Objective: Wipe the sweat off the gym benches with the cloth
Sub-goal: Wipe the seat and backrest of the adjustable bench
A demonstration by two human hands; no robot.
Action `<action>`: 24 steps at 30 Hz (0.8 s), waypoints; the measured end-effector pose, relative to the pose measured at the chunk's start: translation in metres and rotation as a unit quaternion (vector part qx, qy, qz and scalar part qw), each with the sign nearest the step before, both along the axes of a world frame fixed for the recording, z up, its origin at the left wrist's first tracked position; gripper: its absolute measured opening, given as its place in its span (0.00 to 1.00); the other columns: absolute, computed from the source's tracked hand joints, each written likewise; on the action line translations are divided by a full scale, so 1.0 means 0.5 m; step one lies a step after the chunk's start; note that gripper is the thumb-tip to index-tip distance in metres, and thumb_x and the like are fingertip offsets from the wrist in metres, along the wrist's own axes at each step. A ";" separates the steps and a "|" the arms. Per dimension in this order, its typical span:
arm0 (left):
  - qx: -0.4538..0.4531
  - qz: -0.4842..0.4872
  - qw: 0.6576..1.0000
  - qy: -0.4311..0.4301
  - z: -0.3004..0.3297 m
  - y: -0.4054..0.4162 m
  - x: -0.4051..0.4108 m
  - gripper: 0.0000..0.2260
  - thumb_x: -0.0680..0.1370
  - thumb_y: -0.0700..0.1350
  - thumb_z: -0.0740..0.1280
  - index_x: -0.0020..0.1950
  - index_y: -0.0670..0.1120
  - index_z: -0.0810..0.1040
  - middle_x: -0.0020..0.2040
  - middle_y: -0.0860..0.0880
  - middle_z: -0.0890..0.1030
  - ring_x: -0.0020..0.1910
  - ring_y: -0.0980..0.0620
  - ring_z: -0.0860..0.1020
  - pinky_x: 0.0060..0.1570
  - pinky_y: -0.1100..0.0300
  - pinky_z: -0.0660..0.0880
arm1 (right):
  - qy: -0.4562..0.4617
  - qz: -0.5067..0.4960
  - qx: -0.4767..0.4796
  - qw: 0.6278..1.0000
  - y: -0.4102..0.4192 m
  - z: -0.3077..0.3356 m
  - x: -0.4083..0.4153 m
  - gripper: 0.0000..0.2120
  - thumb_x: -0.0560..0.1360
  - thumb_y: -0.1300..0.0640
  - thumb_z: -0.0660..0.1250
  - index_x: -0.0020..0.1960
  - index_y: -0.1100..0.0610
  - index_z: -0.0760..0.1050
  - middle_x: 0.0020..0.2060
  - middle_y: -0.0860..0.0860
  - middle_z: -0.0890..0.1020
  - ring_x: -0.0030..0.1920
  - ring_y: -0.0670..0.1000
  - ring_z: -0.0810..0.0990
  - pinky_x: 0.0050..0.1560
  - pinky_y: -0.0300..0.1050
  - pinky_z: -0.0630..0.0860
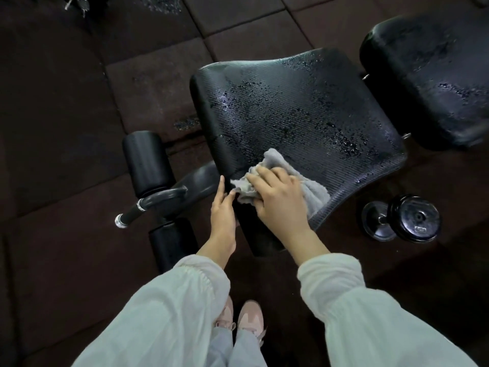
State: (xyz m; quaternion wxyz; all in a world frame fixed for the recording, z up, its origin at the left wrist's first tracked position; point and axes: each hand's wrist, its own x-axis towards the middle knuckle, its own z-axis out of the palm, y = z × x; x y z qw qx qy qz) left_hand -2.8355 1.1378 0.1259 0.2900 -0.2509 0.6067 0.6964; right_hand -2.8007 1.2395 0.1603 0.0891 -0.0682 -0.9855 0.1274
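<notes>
A black ribbed bench pad (pixel 296 112) fills the middle of the head view, beaded with droplets over most of its top. A grey cloth (pixel 280 161) lies bunched on the pad's near left corner. My right hand (pixel 277 200) lies on top of the cloth with its fingers curled into the fabric. My left hand (pixel 223 210) rests with straight fingers against the pad's near left edge, its thumb touching the cloth's corner. A second black pad (pixel 434 75) at the upper right is also wet.
Two black foam rollers (pixel 146 161) and a chromed handle bar (pixel 140 207) stick out left of the pad. A black dumbbell (pixel 402 218) lies on the dark rubber floor tiles at the right. My pink shoes (pixel 243 321) stand below.
</notes>
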 end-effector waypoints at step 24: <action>0.011 -0.014 1.000 -0.014 -0.006 -0.027 -0.142 0.21 0.80 0.61 0.48 0.57 0.55 0.77 0.49 0.48 0.80 0.36 0.53 0.78 0.33 0.61 0.74 | 0.013 0.054 0.024 0.998 0.016 -0.003 -0.050 0.19 0.64 0.58 0.66 0.54 0.57 0.79 0.54 0.52 0.81 0.53 0.54 0.76 0.51 0.47 0.66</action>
